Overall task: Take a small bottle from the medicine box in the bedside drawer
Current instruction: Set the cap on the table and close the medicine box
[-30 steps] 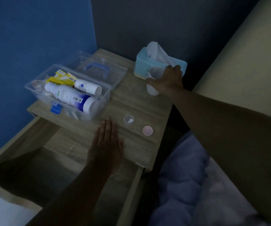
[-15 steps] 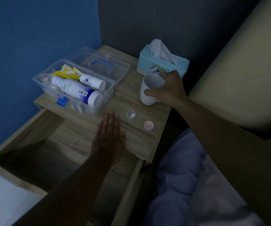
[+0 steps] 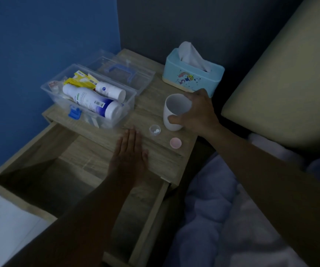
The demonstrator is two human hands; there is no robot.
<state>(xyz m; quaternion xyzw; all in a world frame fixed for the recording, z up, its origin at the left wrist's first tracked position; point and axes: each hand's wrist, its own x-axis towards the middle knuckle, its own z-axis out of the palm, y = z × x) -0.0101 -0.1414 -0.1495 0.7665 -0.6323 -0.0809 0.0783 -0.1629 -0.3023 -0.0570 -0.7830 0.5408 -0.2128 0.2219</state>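
The clear medicine box (image 3: 130, 102) stands open on the bedside table (image 3: 151, 110), its lid (image 3: 136, 74) folded back. Inside lie a large white bottle (image 3: 91, 102), a smaller white bottle (image 3: 110, 90) and yellow packets (image 3: 80, 79). A tiny clear bottle (image 3: 154, 130) with white pills stands open on the table, its pink cap (image 3: 175, 143) beside it. My right hand (image 3: 197, 112) grips a white cup (image 3: 173, 110) next to the tiny bottle. My left hand (image 3: 129, 157) lies flat on the table's front edge, fingers together, holding nothing.
The drawer (image 3: 63, 180) below the table top is pulled out and looks empty. A light blue tissue box (image 3: 192, 78) stands at the back right. A bed with pale bedding (image 3: 222, 218) and a cream headboard (image 3: 290, 83) lies to the right; a blue wall to the left.
My right hand has brought the white cup from beside the tissue box forward to the spot next to the tiny bottle. My left hand has stayed flat on the table.
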